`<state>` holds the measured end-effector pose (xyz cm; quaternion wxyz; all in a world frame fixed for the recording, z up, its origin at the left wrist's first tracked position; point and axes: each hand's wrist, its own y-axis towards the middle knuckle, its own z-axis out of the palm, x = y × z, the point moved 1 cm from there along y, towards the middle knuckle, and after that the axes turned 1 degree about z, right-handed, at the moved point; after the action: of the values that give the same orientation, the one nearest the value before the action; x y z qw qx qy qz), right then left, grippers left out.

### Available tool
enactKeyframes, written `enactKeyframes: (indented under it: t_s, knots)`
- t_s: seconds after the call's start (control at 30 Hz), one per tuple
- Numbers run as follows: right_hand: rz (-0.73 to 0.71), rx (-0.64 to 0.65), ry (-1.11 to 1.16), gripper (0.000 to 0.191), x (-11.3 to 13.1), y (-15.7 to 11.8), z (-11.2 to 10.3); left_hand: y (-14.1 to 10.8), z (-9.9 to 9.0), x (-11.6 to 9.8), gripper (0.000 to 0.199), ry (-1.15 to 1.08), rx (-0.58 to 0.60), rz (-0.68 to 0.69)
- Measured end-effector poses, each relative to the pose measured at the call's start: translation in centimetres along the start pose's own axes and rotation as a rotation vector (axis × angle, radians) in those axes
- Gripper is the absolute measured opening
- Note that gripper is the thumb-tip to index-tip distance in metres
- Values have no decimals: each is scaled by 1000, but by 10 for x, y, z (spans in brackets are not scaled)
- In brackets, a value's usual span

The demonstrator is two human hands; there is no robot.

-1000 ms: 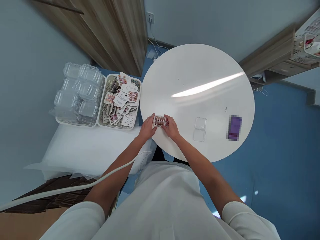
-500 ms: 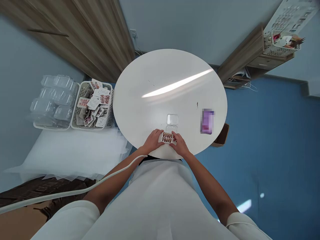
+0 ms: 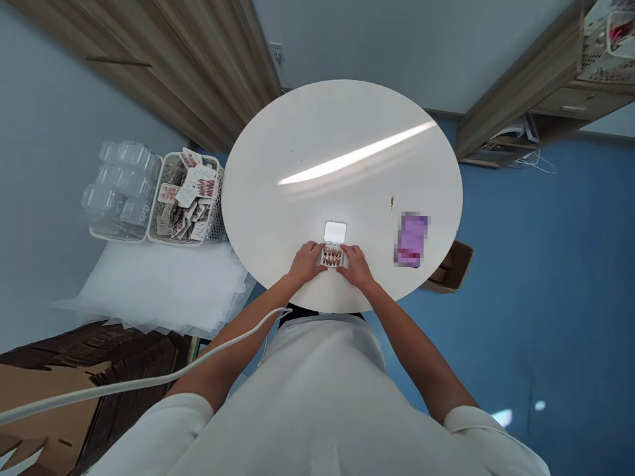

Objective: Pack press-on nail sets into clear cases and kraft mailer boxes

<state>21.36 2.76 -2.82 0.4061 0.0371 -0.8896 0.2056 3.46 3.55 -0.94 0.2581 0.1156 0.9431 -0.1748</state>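
Observation:
A card of brown press-on nails (image 3: 332, 256), set out in two rows, lies in or right over the base of a small clear plastic box. The box's lid (image 3: 335, 231) stands open on the far side; it looks white inside, from glare or an insert, I cannot tell which. My left hand (image 3: 305, 263) grips the left edge of the card, fingers bent round it. On the opposite edge, my right hand (image 3: 356, 266) holds the card with thumb and fingers. The fingertips hide parts of the box's sides.
The round white table (image 3: 342, 145) carries a blurred purple thing (image 3: 411, 239) at right. To the left stand a basket (image 3: 218, 218) of nail cards and a tray of clear plastic boxes (image 3: 126, 172). A white cable (image 3: 149, 382) crosses over my left arm.
Both hands have carried the nail card slightly away from me, onto the box base. The lid, clear before, now looks white. The whole view has shifted a little.

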Motion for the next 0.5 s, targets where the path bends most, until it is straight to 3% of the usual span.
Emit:
enactKeyframes:
  t_s: [0.33,0.5]
  knots:
    - [11,-24,41,72,-1,-5,2,-5,10,10,71,-138,-1,13]
    - [128,-35,241,79,-1,-15,0,-13,9,22,74,-446,-26,-170]
